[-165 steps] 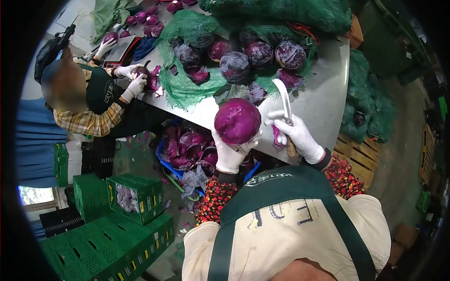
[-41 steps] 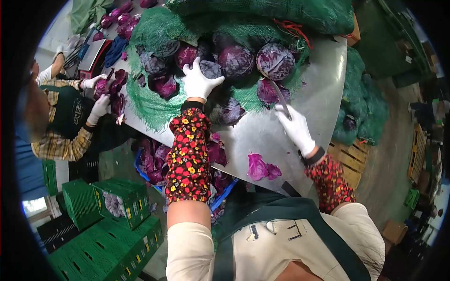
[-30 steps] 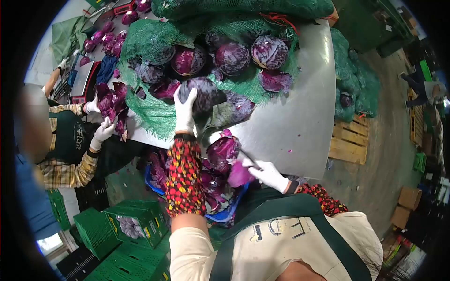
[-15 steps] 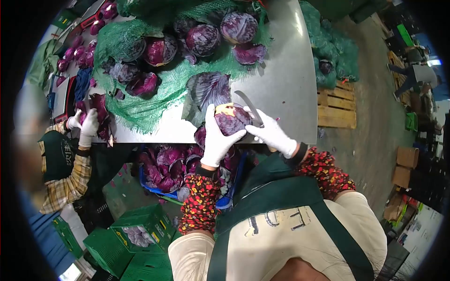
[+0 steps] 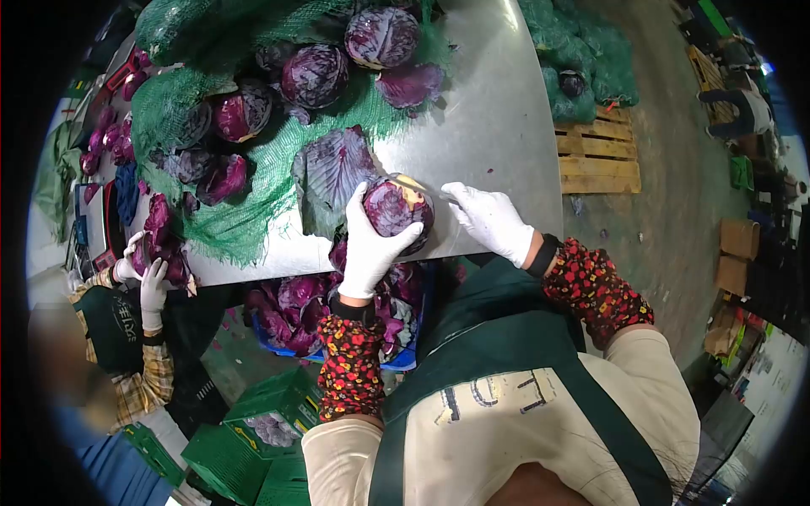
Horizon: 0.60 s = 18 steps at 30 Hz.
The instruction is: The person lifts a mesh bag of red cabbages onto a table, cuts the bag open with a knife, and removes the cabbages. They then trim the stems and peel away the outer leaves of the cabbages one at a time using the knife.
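My left hand (image 5: 369, 253), in a white glove, holds a purple cabbage (image 5: 390, 211) from its left and lower side at the metal table's near edge. The cabbage's pale cut stem end faces up. To its right, my right hand (image 5: 494, 221), also gloved, is closed on a knife (image 5: 429, 191). The thin blade shows only in part, close to the cabbage's upper right side. A large loose leaf (image 5: 337, 173) lies just beyond my left hand.
Cabbages (image 5: 314, 76) and green netting (image 5: 270, 181) cover the left of the metal table (image 5: 494, 101). Below its edge is a blue crate (image 5: 405, 361) of purple leaves. A co-worker (image 5: 122, 329) handles leaves at left. Green crates (image 5: 218, 460) and a wooden pallet (image 5: 599, 160) stand on the floor.
The view has shifted. My right hand has moved away from the cabbage, leaving a gap between glove and cabbage. The cabbage is turned, its cut end now toward the upper right.
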{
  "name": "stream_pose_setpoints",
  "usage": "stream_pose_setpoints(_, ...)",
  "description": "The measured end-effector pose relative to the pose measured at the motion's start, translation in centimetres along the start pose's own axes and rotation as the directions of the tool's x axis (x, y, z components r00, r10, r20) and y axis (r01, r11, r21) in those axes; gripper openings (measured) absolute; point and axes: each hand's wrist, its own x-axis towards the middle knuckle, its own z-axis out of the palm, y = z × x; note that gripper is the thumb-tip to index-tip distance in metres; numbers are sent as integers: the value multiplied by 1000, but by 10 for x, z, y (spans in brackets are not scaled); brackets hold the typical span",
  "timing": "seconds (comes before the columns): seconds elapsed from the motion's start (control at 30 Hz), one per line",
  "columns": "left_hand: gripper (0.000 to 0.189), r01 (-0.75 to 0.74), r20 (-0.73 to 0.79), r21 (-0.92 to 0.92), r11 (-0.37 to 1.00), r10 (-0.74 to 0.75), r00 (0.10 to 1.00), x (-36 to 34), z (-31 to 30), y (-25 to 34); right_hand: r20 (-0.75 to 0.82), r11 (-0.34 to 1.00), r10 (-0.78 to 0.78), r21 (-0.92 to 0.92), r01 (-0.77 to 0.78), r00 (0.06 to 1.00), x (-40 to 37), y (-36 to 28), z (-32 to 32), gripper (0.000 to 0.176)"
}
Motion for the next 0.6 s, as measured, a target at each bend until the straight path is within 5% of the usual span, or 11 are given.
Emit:
stream_pose_setpoints(0.17, 107, -99, 64, 163, 982, 89, 994, 2, -2, -6, 80, 998, -66, -1, 66, 995, 5, 1, 17, 14)
stream_pose_setpoints(0.23, 106, -105, -29, 269, 957, 117, 993, 4, 4, -3, 92, 997, -77, -7, 78, 993, 6, 1, 26, 11)
stream_pose_setpoints(0.43, 106, -90, 4, 307, 947, 94, 996, 13, -3, -4, 189, 996, -32, -72, 46, 981, 14, -6, 19, 13)
stream_pose_setpoints(0.6, 103, -90, -8, 373, 923, 100, 995, 22, 2, -5, 124, 994, -17, -102, 29, 992, 27, -4, 19, 16)
